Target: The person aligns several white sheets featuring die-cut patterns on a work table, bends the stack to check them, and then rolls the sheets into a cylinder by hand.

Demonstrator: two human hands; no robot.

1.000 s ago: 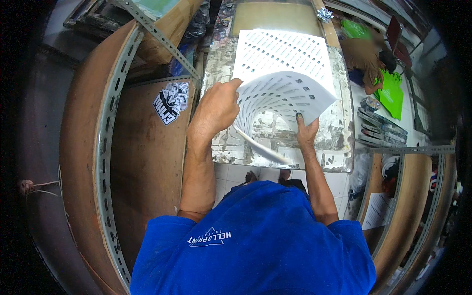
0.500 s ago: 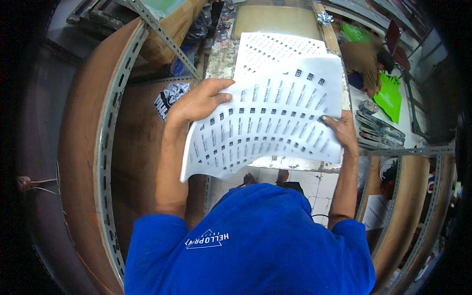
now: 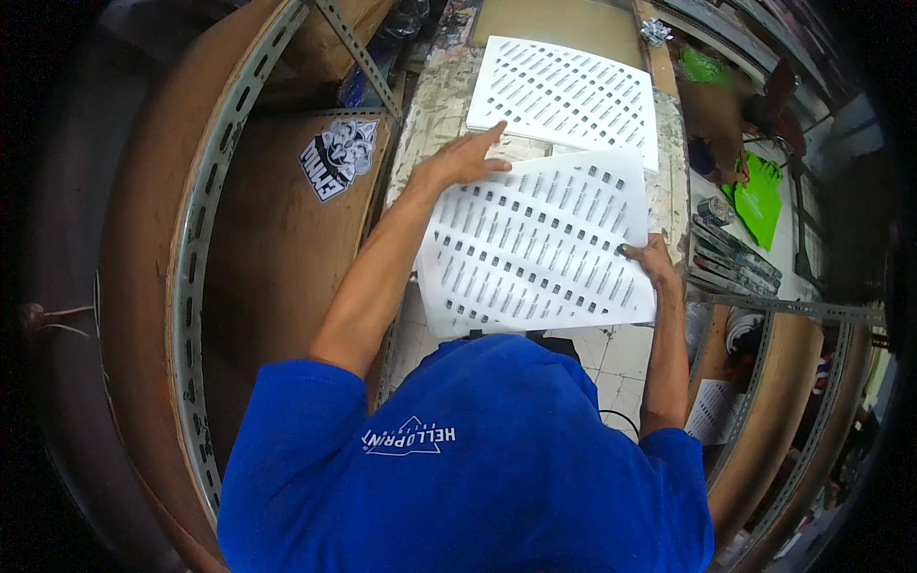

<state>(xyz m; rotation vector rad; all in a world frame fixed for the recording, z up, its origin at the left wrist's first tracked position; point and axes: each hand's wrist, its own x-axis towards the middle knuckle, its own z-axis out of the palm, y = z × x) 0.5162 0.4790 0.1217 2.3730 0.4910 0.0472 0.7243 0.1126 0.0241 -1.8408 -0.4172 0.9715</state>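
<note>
White printed sheet (image 3: 540,248), rows of small dark label blocks, sits centre frame, held flat and a bit bowed over the near end of the bench (image 3: 435,105). Left hand (image 3: 460,162) lies on its upper left corner, fingers spread and stretched toward the top of the frame, palm pressing down rather than pinching. Right hand (image 3: 651,263) is clamped on the sheet's right edge, thumb on top, fingers hidden under it. Hands well apart, one at each side of the sheet. Second sheet (image 3: 564,95) of the same print lies flat on the bench just above, its lower edge touching or slightly overlapped by the held one, cannot tell which. Bench top is paint-stained and mottled. Brown board (image 3: 559,19) at top centre beyond the second sheet. Green bags (image 3: 755,196) and a stack of dark flat items (image 3: 735,258) at right of frame. Curved plywood shelf panel with a black and white sticker (image 3: 339,158) at left, slotted metal angle rail (image 3: 205,239) along it. Blue shirt (image 3: 478,468) fills the bottom. Risk, as I judge it: the sheet's near edge overhangs the bench unsupported, so it could sag or crease if the right grip loosens; the flat left palm could let it slide and land skewed on the second sheet; the stained bench could smudge the underside.
</note>
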